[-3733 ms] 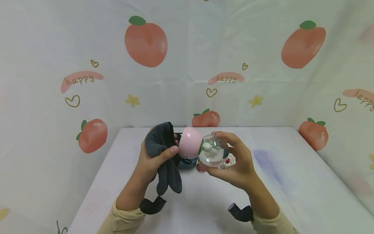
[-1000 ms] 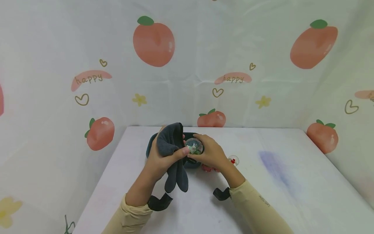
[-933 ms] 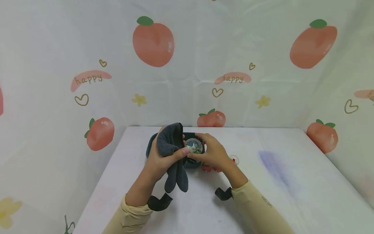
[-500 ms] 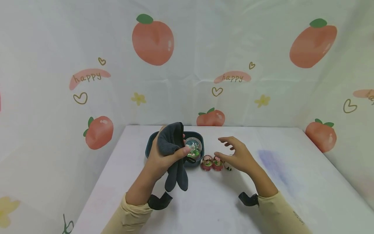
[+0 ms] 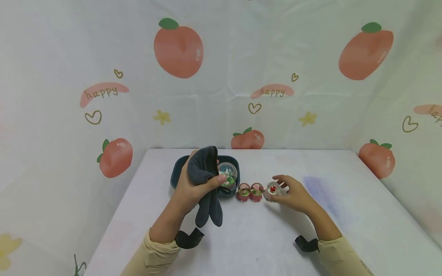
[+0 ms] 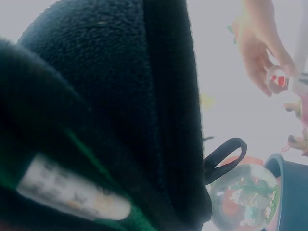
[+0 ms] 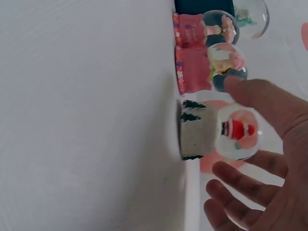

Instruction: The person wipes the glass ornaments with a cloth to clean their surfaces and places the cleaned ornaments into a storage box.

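The white counter (image 5: 241, 245) carries a dark blue, round-cornered container (image 5: 174, 179) at 11 o'clock. Left hand (image 5: 191, 193): grips a dark grey plush cloth (image 5: 201, 170), partly hiding the container. Right hand (image 5: 293, 196): thumb and fingers parted, at 2 o'clock. Large clear snow globe (image 5: 228, 171): inside the container, 3 o'clock side. Two small pink-based clear globes (image 5: 243, 193): at the container's 4 o'clock. Small white-based clear globe, red figure inside (image 7: 216, 131): at the pair's 3 o'clock, between right thumb and fingers; contact unconfirmed.

White backdrop (image 5: 214, 130) stood behind white table (image 5: 248, 237), printed with peaches (image 5: 178, 52), yellow flowers (image 5: 162, 117), outlined hearts (image 5: 254, 108), "happy" banners (image 5: 272, 91). Bluish-purple smudge (image 5: 321, 195) ran across tabletop, nearer right edge than left.
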`<state>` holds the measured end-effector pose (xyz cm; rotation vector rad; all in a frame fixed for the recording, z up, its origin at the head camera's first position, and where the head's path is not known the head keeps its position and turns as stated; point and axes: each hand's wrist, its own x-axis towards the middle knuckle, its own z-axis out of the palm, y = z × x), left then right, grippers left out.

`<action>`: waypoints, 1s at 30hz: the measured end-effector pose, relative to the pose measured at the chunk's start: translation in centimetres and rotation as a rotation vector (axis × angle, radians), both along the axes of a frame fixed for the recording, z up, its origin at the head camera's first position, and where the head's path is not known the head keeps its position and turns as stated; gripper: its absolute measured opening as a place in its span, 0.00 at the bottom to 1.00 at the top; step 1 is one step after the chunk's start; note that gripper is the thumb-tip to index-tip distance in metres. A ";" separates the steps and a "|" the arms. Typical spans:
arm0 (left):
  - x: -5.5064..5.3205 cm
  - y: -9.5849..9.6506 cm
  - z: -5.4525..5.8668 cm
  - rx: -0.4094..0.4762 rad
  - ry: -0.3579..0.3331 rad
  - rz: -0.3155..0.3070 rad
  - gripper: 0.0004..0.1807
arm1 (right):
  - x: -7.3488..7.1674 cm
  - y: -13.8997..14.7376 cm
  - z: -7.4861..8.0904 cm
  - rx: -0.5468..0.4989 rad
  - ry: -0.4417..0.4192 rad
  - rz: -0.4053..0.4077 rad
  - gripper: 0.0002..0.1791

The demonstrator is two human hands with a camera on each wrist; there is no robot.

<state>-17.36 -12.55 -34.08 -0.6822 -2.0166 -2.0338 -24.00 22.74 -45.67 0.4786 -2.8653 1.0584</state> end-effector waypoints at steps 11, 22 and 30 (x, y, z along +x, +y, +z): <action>-0.2 0.2 -0.1 -0.001 0.011 -0.013 0.30 | -0.6 -0.1 -1.0 0.019 -0.120 0.013 0.30; -0.2 0.3 0.0 -0.022 0.011 -0.006 0.30 | -0.8 -0.3 -1.1 -0.034 -0.046 0.017 0.28; -0.2 0.2 -0.2 -0.024 -0.006 -0.012 0.30 | -0.8 -0.3 -0.7 -0.137 0.062 -0.040 0.25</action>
